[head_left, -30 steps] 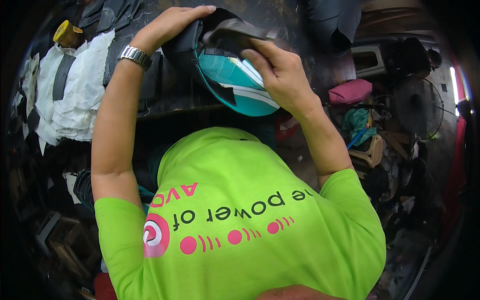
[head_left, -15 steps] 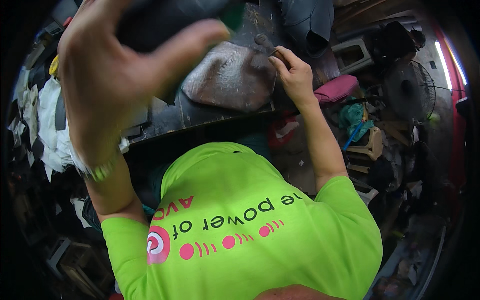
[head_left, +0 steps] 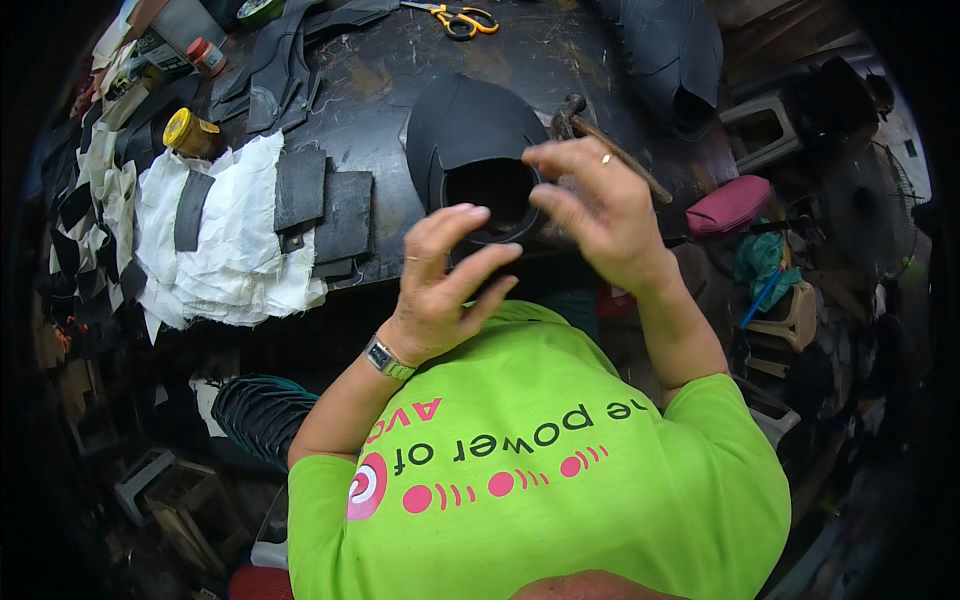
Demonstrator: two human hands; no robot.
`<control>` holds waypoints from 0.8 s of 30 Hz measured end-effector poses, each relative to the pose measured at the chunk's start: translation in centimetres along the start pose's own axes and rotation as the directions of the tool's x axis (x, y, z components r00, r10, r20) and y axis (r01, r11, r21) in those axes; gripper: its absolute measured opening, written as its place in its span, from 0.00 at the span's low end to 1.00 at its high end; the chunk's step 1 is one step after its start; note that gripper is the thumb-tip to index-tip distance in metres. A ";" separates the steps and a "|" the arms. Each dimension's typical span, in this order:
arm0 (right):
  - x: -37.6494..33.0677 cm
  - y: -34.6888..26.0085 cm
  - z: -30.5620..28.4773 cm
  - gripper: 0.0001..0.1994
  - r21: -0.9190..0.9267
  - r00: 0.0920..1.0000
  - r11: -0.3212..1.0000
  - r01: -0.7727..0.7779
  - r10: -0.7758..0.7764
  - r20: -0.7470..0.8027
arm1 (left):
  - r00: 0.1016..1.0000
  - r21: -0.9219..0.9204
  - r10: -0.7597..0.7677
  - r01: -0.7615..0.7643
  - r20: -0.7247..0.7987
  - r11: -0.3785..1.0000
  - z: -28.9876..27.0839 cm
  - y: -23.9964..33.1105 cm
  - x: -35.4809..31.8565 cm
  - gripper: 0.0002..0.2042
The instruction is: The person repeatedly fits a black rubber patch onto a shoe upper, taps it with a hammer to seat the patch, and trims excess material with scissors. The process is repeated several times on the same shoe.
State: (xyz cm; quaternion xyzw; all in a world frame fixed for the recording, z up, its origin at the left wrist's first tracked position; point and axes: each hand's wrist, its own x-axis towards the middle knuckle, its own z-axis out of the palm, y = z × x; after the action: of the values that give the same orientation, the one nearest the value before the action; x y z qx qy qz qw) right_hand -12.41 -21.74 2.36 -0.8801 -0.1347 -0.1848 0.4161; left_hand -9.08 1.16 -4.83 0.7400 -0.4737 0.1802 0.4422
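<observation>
A black shoe upper (head_left: 470,110) with curved seams and a round dark opening lies on the dark workbench (head_left: 350,90) in front of me. My left hand (head_left: 445,275) is at its near-left rim, open, with thumb and fingers spread and nothing visible in them. At the right side of the opening is my right hand (head_left: 600,205), slightly blurred, its thumb and forefinger apart and close to the rim. Whether either hand touches the rim I cannot tell. A wooden-handled hammer (head_left: 625,160) lies beyond my right hand, its handle partly behind the fingers.
Scissors (head_left: 455,20) with orange handles lie at the back. To the left are a yellow jar (head_left: 190,132), white fabric sheets (head_left: 235,210) and black cut pieces (head_left: 343,215). Stacked black uppers (head_left: 670,60) stand back right; a pink pouch (head_left: 728,205) is on the right.
My left hand has come down from high at the left to the near rim. My right hand has let go of the hammer. A black upper now lies where a brown leather-like piece showed.
</observation>
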 end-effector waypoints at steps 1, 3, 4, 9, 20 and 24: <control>-0.2 -1.0 0.4 0.18 -0.067 0.996 0.994 0.086 -0.083 0.038 | 0.994 0.013 -0.093 0.094 -0.064 0.995 -0.2 -0.1 -0.5 0.19; -0.6 -2.3 1.7 0.20 -0.178 0.975 0.962 0.209 -0.191 0.110 | 0.940 -0.080 -0.301 0.291 -0.160 0.953 -0.5 -0.6 -1.2 0.18; -0.8 -2.6 2.4 0.21 -0.225 0.963 0.941 0.251 -0.221 0.151 | 0.890 -0.151 -0.411 0.387 -0.196 0.910 -0.5 -0.9 -1.4 0.18; -1.5 -1.6 4.0 0.16 -0.400 0.945 0.893 0.208 -0.077 0.318 | 0.592 -0.805 -0.802 0.512 0.076 0.301 0.5 -2.4 -1.6 0.21; -5.5 0.8 -0.6 0.16 -0.114 0.966 0.987 0.111 -0.079 0.247 | 0.485 -0.860 -0.725 0.406 0.490 -0.309 0.2 -3.9 4.3 0.11; -6.0 1.1 -0.3 0.17 -0.114 0.970 0.982 0.153 -0.127 0.205 | 0.508 -0.851 -0.706 0.447 0.494 -0.275 1.0 -2.5 5.6 0.14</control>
State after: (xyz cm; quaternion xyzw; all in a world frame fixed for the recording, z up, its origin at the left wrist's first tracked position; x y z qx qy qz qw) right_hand -17.46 -23.14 -0.81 -0.9074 -0.2247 -0.1342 0.3287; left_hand -4.37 -2.36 -2.72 0.3705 0.0091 -0.3325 0.8672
